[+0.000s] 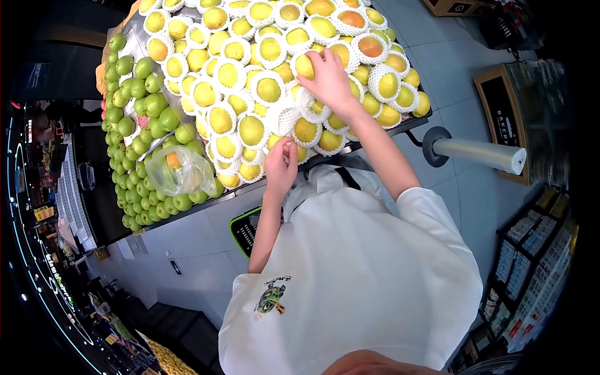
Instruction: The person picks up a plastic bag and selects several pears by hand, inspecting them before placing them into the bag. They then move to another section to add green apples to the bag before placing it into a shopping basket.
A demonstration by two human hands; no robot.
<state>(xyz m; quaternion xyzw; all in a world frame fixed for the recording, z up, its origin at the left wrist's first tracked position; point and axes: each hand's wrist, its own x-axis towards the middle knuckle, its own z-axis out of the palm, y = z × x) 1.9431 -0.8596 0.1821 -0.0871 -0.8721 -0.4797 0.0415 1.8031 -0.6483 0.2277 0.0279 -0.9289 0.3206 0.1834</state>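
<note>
Yellow fruits in white foam nets (pixel 250 69) are piled on a sloping display stand. My right hand (pixel 331 81) reaches into the pile, its fingers closed around one yellow fruit (pixel 305 65) near the middle. Nearer the front edge, my left hand (pixel 281 164) has its fingertips on a netted yellow fruit (pixel 275 142) in the front rows; whether it grips it is unclear. My white T-shirt fills the lower middle of the view.
Green apples (pixel 134 106) fill the left part of the stand, with a clear plastic bag (pixel 180 170) holding fruit lying on them. A roll of plastic bags (pixel 481 154) juts out at the right. A green basket (pixel 245 230) sits below my left arm. Shelves stand at right.
</note>
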